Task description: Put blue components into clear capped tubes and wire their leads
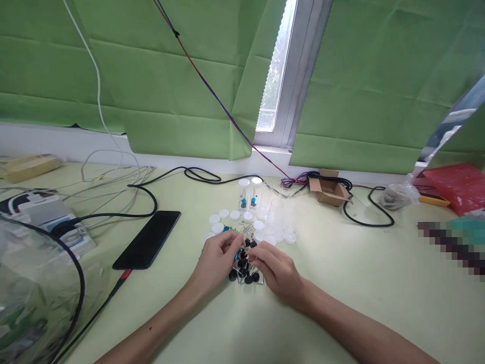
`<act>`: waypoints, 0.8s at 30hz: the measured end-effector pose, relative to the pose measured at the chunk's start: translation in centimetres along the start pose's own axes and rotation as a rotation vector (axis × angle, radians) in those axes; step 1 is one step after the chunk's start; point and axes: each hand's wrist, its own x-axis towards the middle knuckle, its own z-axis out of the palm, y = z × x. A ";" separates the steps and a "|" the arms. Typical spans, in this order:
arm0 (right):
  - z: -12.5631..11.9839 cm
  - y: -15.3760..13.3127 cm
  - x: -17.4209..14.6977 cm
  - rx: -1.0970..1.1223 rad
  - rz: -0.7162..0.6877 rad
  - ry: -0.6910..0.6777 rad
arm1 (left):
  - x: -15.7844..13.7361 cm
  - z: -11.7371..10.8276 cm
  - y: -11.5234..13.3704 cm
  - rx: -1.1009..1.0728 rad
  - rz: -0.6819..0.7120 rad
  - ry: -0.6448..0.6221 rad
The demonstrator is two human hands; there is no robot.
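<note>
My left hand is closed, thumb and fingers pinched together over a pile of small parts. Whatever sits in that pinch is too small to name. Facing it, my right hand also has its fingertips pressed together at the pile's right side, and what they hold is hidden. Between and below both hands lie several black round-topped parts with thin metal pieces among them. Blue and green bits show by the left fingertips. Just beyond are several white round caps and two capped clear vials standing upright with blue parts inside.
Clear, uncapped-looking containers stand right of the vials. A black phone with a cable lies left. Behind are a small open cardboard box and looped black cables. A power strip and plastic bag occupy the left edge.
</note>
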 end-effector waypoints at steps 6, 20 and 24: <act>0.3 0.5 -0.3 0.007 0.043 -0.032 | 0.5 0.0 -0.3 0.128 0.054 0.038; 0.4 0.6 -0.4 0.009 0.089 -0.028 | 0.7 -0.4 -0.1 -0.076 -0.041 -0.093; 0.5 0.7 -0.4 0.020 0.094 -0.019 | 0.8 -0.4 0.2 -0.125 -0.093 -0.117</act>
